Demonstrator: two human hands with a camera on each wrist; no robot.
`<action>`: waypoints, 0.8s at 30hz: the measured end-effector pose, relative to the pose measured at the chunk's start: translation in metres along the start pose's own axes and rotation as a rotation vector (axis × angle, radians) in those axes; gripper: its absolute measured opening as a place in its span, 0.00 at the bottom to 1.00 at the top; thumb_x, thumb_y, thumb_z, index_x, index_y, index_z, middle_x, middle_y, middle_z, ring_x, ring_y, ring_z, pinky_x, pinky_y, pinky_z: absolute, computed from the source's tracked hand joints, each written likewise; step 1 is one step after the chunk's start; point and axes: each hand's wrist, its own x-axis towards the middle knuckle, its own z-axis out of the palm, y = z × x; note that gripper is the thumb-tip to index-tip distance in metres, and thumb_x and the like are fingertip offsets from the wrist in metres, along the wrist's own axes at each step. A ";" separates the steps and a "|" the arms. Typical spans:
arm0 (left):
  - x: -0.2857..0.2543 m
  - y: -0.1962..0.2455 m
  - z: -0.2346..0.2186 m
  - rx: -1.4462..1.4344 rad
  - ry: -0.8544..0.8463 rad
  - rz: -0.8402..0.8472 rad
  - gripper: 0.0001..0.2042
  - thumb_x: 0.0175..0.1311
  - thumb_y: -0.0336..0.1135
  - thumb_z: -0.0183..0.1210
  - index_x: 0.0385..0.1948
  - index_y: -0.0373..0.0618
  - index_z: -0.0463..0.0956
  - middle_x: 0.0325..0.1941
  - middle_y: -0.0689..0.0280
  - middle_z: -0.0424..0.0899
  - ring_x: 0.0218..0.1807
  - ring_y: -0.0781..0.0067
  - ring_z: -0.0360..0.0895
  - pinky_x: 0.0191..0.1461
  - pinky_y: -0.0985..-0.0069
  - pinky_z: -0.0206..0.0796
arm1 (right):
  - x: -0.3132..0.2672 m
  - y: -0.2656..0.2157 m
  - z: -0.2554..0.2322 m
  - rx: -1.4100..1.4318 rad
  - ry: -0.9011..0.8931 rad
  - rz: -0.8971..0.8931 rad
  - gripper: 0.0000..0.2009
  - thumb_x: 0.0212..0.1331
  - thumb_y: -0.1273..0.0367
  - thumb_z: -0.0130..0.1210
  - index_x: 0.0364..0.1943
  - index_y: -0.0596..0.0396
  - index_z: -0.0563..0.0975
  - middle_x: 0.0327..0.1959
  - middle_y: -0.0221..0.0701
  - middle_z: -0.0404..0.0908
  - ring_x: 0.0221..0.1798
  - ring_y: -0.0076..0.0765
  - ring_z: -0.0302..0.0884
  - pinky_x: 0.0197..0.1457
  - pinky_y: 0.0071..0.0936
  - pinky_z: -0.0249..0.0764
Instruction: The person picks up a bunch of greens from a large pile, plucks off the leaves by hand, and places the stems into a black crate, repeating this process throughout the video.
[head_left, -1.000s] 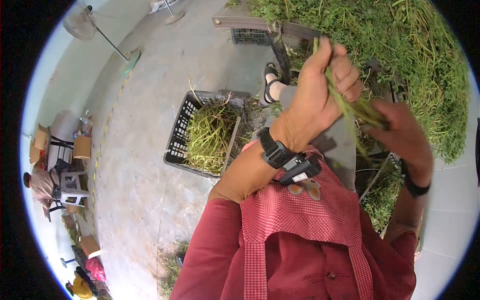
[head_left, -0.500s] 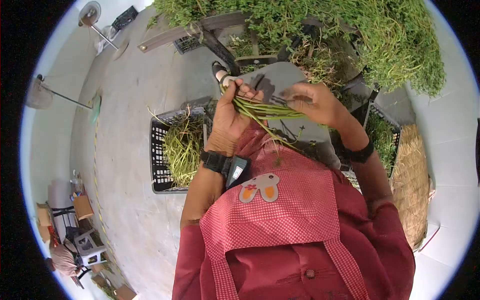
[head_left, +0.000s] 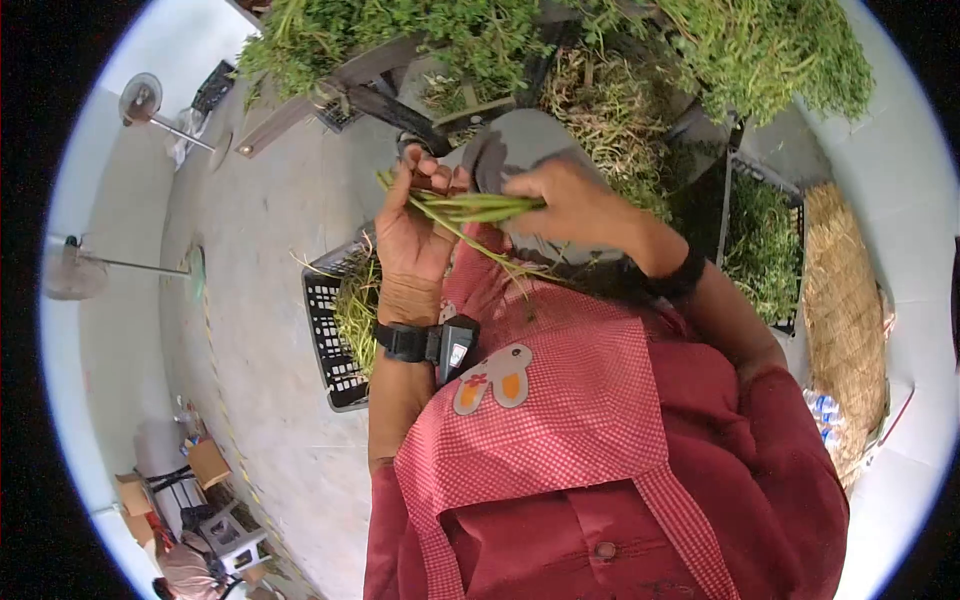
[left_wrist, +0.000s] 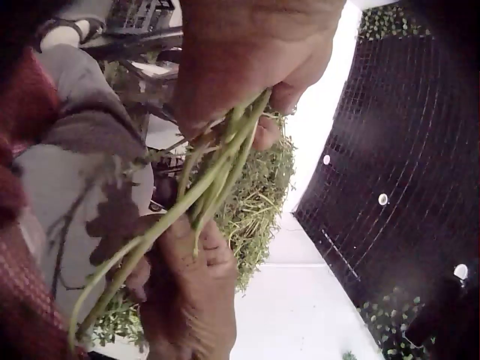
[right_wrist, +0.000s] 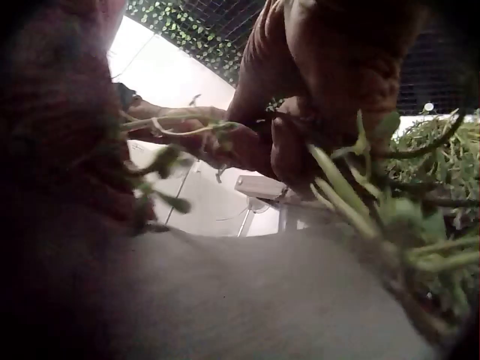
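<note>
In the head view my left hand (head_left: 412,235), palm up, grips a small bunch of green stems (head_left: 465,208) between thumb and curled fingers. The stems run sideways over my lap; a few longer, thinner ones hang toward the checked apron (head_left: 540,420). My right hand (head_left: 580,210) pinches the other end of the bunch, slightly blurred. From the left wrist view, the left hand (left_wrist: 255,60) is above and the right hand (left_wrist: 191,289) below, with stems (left_wrist: 202,184) spanning between them. Leafy bits (right_wrist: 360,202) show close up in the right wrist view.
Leafy greens (head_left: 400,35) are heaped on a wooden-edged table ahead. A black crate (head_left: 335,355) of stems stands at left, another crate (head_left: 798,225) of greens at right beside a woven straw bundle (head_left: 845,300). Loose stems (head_left: 610,100) lie below the table. Fans (head_left: 140,97) stand far left.
Both hands came down from the heap to over the lap, with the stems between them. Most recently the right hand moved closer to the left. The head view turned.
</note>
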 end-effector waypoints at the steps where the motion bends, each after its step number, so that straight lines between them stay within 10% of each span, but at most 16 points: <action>1: 0.001 -0.002 -0.001 0.021 -0.013 -0.011 0.10 0.65 0.38 0.49 0.39 0.42 0.69 0.30 0.67 0.73 0.34 0.74 0.69 0.54 0.70 0.63 | 0.001 -0.004 -0.006 -0.027 0.038 -0.017 0.15 0.45 0.58 0.60 0.30 0.55 0.78 0.22 0.42 0.77 0.27 0.45 0.76 0.31 0.36 0.69; 7: 0.008 -0.008 0.000 -0.095 0.125 -0.029 0.11 0.67 0.40 0.45 0.36 0.41 0.68 0.21 0.72 0.66 0.24 0.76 0.65 0.51 0.69 0.64 | -0.003 -0.003 -0.007 0.052 0.218 -0.168 0.14 0.45 0.62 0.59 0.32 0.56 0.78 0.23 0.41 0.77 0.27 0.47 0.75 0.33 0.35 0.70; 9: 0.012 0.000 -0.011 -0.243 0.069 -0.060 0.13 0.69 0.40 0.40 0.31 0.40 0.67 0.15 0.74 0.57 0.20 0.79 0.56 0.39 0.76 0.62 | -0.013 -0.002 -0.018 -0.027 0.577 -0.406 0.13 0.46 0.64 0.59 0.34 0.56 0.79 0.25 0.41 0.78 0.28 0.45 0.77 0.33 0.33 0.70; 14: 0.017 0.001 -0.008 -0.310 0.134 -0.066 0.15 0.69 0.38 0.38 0.26 0.39 0.67 0.12 0.75 0.52 0.18 0.80 0.50 0.30 0.78 0.54 | -0.061 -0.008 -0.041 0.140 0.313 -0.043 0.10 0.48 0.74 0.56 0.36 0.61 0.79 0.32 0.36 0.81 0.34 0.32 0.78 0.37 0.23 0.73; 24: 0.012 -0.002 0.006 -0.260 0.168 -0.023 0.15 0.69 0.38 0.36 0.24 0.41 0.65 0.11 0.76 0.50 0.16 0.81 0.47 0.29 0.80 0.52 | -0.050 0.009 0.006 -0.233 0.148 -0.354 0.10 0.52 0.70 0.48 0.37 0.52 0.78 0.37 0.39 0.79 0.42 0.45 0.75 0.45 0.39 0.71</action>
